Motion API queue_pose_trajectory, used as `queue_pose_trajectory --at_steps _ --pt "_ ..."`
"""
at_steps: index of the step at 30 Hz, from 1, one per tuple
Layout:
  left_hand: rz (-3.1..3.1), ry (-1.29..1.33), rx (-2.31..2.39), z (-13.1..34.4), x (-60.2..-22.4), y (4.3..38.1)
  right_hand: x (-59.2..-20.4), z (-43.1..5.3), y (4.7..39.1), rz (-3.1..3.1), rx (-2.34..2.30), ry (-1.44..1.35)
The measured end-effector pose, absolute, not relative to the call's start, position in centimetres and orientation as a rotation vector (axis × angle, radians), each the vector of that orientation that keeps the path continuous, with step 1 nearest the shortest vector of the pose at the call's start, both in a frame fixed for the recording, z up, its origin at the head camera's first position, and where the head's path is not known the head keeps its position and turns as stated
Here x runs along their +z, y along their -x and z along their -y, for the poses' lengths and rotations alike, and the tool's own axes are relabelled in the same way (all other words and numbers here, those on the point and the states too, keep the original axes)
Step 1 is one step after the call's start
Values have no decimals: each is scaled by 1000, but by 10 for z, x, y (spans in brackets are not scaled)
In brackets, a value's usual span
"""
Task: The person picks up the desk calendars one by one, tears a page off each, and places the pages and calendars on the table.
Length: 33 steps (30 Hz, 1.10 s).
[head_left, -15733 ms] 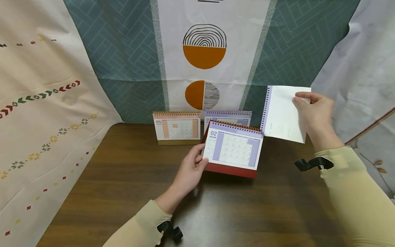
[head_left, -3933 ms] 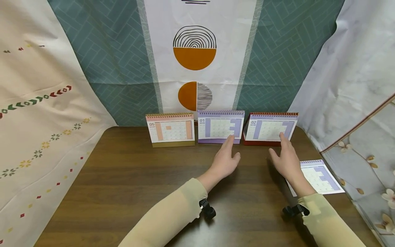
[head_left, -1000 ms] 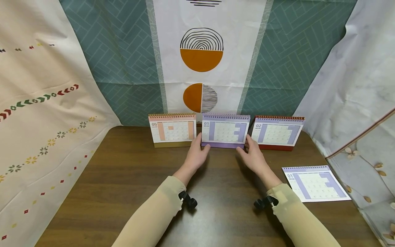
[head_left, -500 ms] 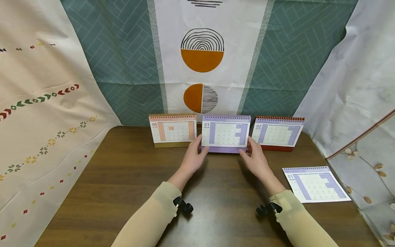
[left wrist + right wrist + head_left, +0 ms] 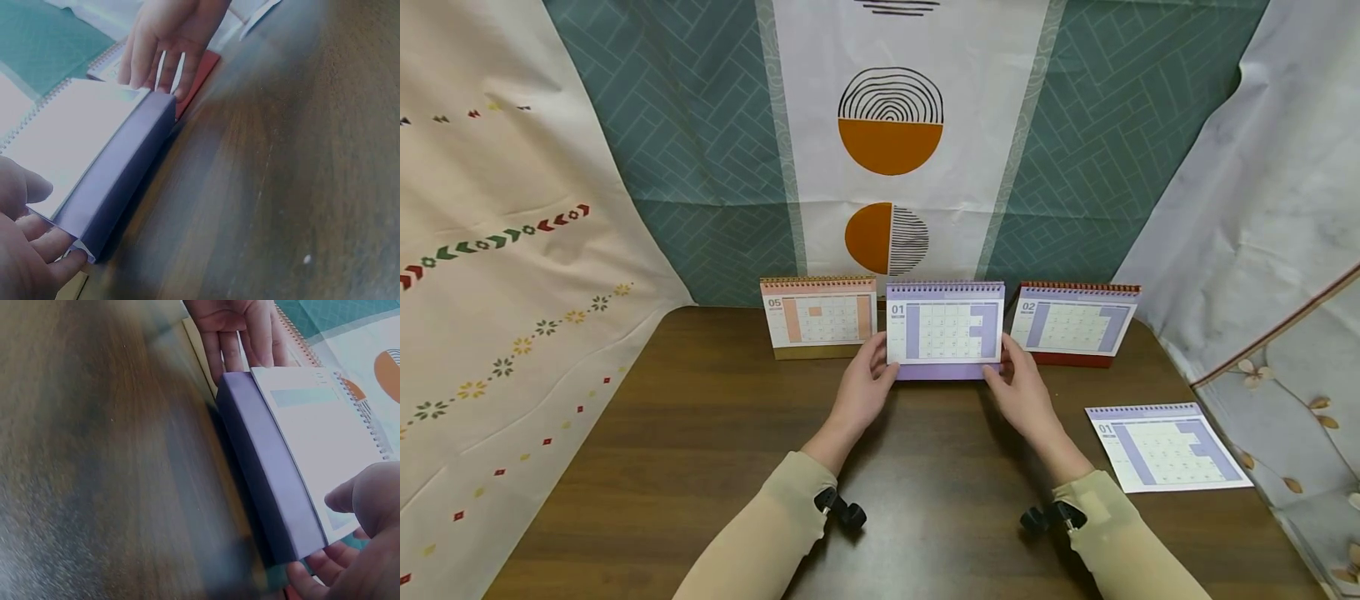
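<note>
Both hands hold a purple desk calendar (image 5: 951, 329) marked 01, one at each side. My left hand (image 5: 861, 383) grips its left lower corner, thumb on the front page and fingers behind the edge. At the opposite corner my right hand (image 5: 1021, 383) does the same. In the left wrist view the calendar's purple base (image 5: 122, 162) shows with a dark gap beneath its front edge. The right wrist view shows the thumb (image 5: 350, 495) lying on the page and fingers curled round the end of the base.
A gold-based calendar (image 5: 823, 317) marked 05 stands at left, a red-based calendar (image 5: 1075, 323) marked 02 at right. A loose spiral calendar pad (image 5: 1168, 447) marked 01 lies flat on the brown table (image 5: 700, 467) near its right edge. Patterned cloths (image 5: 700, 150) hang behind and beside.
Earlier the red-based calendar was held and the loose pad lifted; both are now set down at right. Over the last second both hands took hold of the purple calendar and drew it slightly nearer.
</note>
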<state>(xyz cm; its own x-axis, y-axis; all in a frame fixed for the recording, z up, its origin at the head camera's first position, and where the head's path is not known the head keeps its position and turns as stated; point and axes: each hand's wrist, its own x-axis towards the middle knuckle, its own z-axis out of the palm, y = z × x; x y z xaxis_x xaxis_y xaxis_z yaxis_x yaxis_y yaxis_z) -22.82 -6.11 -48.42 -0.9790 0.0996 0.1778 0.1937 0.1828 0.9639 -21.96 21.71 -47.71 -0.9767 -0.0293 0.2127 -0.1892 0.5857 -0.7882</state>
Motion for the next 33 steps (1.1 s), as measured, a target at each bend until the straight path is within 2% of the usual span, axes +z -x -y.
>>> queue_pose_trajectory --at_steps 9,21,33 --pt "2389 236 -1917 57 -484 224 -479 -216 216 2624 1378 -180" --pt "2535 409 -1772 60 -477 220 -479 -215 211 2622 1423 -62" --pt "2384 424 -2069 69 -463 219 -468 -206 203 2545 1514 -44"
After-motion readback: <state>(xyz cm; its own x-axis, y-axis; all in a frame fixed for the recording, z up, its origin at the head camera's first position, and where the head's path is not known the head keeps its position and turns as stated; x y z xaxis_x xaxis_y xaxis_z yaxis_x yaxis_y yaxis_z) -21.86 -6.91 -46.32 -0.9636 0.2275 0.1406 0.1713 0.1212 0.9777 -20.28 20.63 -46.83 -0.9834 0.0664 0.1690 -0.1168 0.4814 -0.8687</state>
